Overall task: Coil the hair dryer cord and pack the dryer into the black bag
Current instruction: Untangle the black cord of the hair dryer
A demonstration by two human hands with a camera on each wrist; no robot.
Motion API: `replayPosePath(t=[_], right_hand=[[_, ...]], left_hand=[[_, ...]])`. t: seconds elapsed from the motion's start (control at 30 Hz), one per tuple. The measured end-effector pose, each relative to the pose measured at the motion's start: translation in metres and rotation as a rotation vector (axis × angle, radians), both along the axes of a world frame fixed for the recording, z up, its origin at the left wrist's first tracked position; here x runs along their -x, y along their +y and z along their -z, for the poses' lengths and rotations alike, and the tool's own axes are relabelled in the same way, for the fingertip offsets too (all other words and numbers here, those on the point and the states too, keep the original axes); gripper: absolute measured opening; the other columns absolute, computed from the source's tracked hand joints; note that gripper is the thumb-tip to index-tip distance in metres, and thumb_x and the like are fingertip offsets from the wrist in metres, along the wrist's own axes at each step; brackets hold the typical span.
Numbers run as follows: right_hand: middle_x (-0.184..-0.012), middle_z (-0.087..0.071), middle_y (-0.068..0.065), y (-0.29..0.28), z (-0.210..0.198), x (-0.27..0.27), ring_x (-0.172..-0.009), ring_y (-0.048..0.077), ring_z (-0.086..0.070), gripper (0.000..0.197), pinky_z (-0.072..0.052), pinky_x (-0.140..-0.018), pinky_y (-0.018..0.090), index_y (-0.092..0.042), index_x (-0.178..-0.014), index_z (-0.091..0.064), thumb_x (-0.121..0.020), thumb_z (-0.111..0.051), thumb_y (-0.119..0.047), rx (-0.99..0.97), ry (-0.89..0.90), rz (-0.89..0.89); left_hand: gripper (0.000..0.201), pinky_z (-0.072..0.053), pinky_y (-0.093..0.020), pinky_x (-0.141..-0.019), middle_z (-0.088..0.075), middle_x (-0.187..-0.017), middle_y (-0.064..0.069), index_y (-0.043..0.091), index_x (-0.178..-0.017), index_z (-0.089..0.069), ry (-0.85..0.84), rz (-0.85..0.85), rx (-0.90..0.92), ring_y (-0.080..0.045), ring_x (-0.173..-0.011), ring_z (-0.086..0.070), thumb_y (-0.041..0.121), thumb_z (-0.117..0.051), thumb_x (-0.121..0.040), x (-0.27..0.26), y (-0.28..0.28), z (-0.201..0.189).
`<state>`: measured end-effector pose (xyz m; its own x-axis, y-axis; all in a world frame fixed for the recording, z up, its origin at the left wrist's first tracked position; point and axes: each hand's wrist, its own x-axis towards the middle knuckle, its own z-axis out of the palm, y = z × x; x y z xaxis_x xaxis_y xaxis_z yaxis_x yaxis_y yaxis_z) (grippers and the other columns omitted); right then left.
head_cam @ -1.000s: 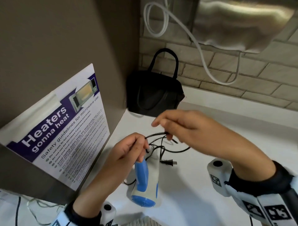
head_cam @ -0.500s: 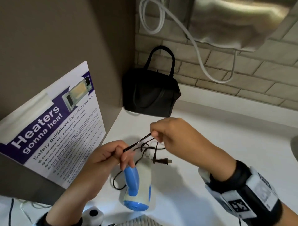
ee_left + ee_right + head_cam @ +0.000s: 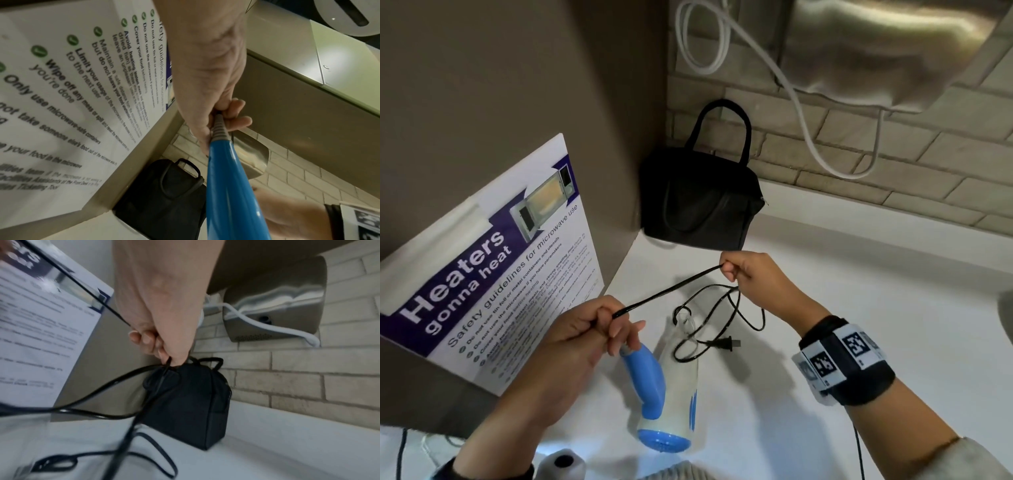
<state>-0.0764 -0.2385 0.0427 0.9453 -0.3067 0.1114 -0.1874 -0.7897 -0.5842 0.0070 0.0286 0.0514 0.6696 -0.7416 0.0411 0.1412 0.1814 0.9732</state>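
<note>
Stretching thin black power cord taut between hands, likely to size first loop; left hand pinches it at blue-and-white plastic hair dryer handle; right hand pinches farther along; slack trails on counter; black fabric handbag upright behind, unopened.

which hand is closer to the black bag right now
Right. The right hand pinches the cord just in front of the black bag; the left hand holds it farther back, above the hair dryer.
</note>
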Motion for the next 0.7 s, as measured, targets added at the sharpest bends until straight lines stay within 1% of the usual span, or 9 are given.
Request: replayPosePath(t=[0.07,0.2,0.23,0.3,0.33,0.43,0.57,0.63,0.7], right_hand=[[-0.058,-0.041,-0.008,-0.007,0.012,-0.001,-0.056,0.006,-0.037,0.028,-0.030,-0.054,0.015,-0.012,-0.064,-0.044,-0.068,-0.036,0.014,-0.031,0.014,0.033],[-0.062,-0.045,-0.001,-0.023,0.035,0.003,-0.053,0.003,-0.041,0.024,-0.033,-0.055,0.013,-0.010,-0.066,-0.046,-0.077,-0.038,0.011,-0.096,0.066,0.115],[-0.063,-0.046,0.000,-0.027,0.042,0.004,-0.053,0.004,-0.038,0.024,-0.032,-0.055,0.014,-0.009,-0.066,-0.045,-0.078,-0.037,0.010,-0.113,0.074,0.117],[-0.062,-0.045,-0.002,-0.032,0.055,0.005,-0.054,0.005,-0.035,0.030,-0.032,-0.054,0.013,-0.014,-0.063,-0.043,-0.078,-0.036,0.011,-0.133,0.093,0.123],[-0.060,-0.044,-0.006,-0.036,0.061,0.005,-0.053,0.004,-0.036,0.034,-0.032,-0.053,0.011,-0.018,-0.061,-0.041,-0.078,-0.035,0.011,-0.141,0.101,0.136],[-0.058,-0.044,-0.010,-0.044,0.076,0.006,-0.052,0.000,-0.042,0.036,-0.032,-0.051,0.009,-0.020,-0.061,-0.041,-0.079,-0.036,0.010,-0.171,0.116,0.170],[-0.056,-0.041,-0.009,-0.057,0.096,0.010,-0.055,0.006,-0.034,0.037,-0.031,-0.054,0.013,-0.022,-0.059,-0.040,-0.083,-0.043,0.005,-0.165,0.155,0.216],[-0.059,-0.044,-0.004,-0.065,0.106,0.013,-0.060,0.013,-0.037,0.030,-0.029,-0.057,0.017,-0.014,-0.062,-0.047,-0.086,-0.045,0.003,-0.163,0.178,0.250],[-0.063,-0.050,0.004,-0.070,0.114,0.015,-0.063,0.019,-0.043,0.027,-0.031,-0.056,0.021,-0.008,-0.066,-0.051,-0.091,-0.044,-0.001,-0.153,0.207,0.277]], left_hand=[[0.016,-0.053,-0.034,-0.094,-0.040,-0.050,-0.002,0.011,-0.055,-0.048,0.018,0.013,0.027,-0.023,-0.057,-0.053,0.013,-0.053,-0.070,-0.002,0.000,0.000],[0.025,-0.053,-0.035,-0.095,-0.042,-0.049,0.000,0.013,-0.055,-0.050,0.039,-0.014,0.039,-0.021,-0.056,-0.052,0.000,-0.047,-0.076,-0.009,-0.002,0.004],[0.025,-0.053,-0.034,-0.095,-0.042,-0.049,0.000,0.014,-0.055,-0.050,0.033,-0.002,0.046,-0.021,-0.056,-0.052,0.005,-0.052,-0.079,-0.009,-0.002,0.003],[0.031,-0.053,-0.032,-0.093,-0.044,-0.050,0.002,0.015,-0.057,-0.050,0.020,0.027,0.070,-0.019,-0.057,-0.052,0.025,-0.066,-0.082,-0.010,-0.005,0.002],[0.033,-0.053,-0.031,-0.093,-0.044,-0.050,0.003,0.016,-0.057,-0.051,0.023,0.028,0.076,-0.019,-0.056,-0.052,0.025,-0.063,-0.086,-0.010,-0.007,0.002],[0.041,-0.053,-0.033,-0.093,-0.044,-0.050,0.003,0.018,-0.055,-0.051,0.029,0.017,0.066,-0.018,-0.054,-0.052,-0.003,-0.037,-0.087,-0.015,-0.012,0.004],[0.066,-0.052,-0.038,-0.095,-0.043,-0.050,0.005,0.023,-0.052,-0.050,0.063,-0.029,0.054,-0.015,-0.052,-0.050,-0.023,-0.020,-0.089,-0.022,-0.013,0.003],[0.065,-0.051,-0.042,-0.095,-0.041,-0.050,0.003,0.022,-0.049,-0.049,0.124,-0.075,0.041,-0.015,-0.051,-0.050,-0.023,-0.023,-0.088,-0.024,-0.012,0.003],[0.047,-0.052,-0.042,-0.093,-0.041,-0.051,0.003,0.023,-0.050,-0.050,0.148,-0.092,0.060,-0.014,-0.051,-0.051,-0.006,-0.045,-0.087,-0.027,-0.012,0.006]])
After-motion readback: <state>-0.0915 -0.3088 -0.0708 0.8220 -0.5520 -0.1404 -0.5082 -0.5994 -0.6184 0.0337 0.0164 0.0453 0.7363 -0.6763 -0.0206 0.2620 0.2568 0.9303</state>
